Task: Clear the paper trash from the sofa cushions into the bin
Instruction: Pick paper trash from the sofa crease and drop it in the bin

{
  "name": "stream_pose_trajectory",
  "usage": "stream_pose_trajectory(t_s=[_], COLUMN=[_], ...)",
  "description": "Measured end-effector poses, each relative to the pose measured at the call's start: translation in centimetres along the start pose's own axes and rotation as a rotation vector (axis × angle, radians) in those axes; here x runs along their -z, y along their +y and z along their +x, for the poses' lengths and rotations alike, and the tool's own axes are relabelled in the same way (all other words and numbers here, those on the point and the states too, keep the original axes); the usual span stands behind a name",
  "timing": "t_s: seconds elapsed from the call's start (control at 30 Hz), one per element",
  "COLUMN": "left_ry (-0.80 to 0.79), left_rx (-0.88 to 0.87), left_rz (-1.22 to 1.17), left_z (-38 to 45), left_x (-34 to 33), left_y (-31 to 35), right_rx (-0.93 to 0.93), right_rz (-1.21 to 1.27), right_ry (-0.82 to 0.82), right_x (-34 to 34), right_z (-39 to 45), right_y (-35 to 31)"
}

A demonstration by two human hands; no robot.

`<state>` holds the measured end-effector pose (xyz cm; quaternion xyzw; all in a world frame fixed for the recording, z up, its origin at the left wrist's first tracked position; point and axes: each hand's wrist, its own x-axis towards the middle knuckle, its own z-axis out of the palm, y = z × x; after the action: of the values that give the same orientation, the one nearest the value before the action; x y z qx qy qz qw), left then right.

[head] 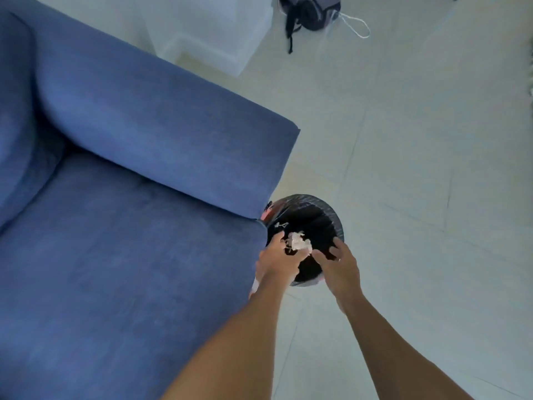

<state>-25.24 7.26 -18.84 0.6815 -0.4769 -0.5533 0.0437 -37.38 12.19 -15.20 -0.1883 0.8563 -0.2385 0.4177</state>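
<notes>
A round bin (331, 217) lined with a black bag stands on the floor at the front corner of the blue sofa (129, 226). Both my hands are over its opening. My left hand (278, 259) grips a wad of crumpled white paper (298, 241) above the bag. My right hand (340, 265) is beside it with fingers spread, holding nothing, its fingertips near the bin's near rim. The visible sofa cushions show no paper on them.
The sofa's armrest (173, 134) runs just left of the bin. A dark backpack (310, 10) with a white cord lies on the pale tiled floor at the far top. A white block (219, 33) stands behind the sofa.
</notes>
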Motion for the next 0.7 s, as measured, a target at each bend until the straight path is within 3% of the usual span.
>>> stream_pose_trajectory(t_s=[0.13,0.3,0.5,0.7], left_ry=[0.075,0.144,0.306,0.579], left_rx=[0.044,0.048,0.093,0.250], left_rz=[-0.005,-0.087,-0.277,-0.453], left_z=[0.6,-0.3,-5.0,-11.1], left_x=[-0.8,3.2,14.1,27.1], left_y=[-0.7,-3.6,-10.2,-19.7], right_rx=[-0.026,0.033,0.204,0.436], right_rz=[0.026,0.035,-0.020,-0.200], right_ry=[0.065,0.008,-0.219,-0.491], right_x=[1.3,-0.6,-9.3,-21.0], right_z=[-0.3,-2.0,-8.2,-17.2], right_y=[0.8,-0.5,-5.8,-10.8])
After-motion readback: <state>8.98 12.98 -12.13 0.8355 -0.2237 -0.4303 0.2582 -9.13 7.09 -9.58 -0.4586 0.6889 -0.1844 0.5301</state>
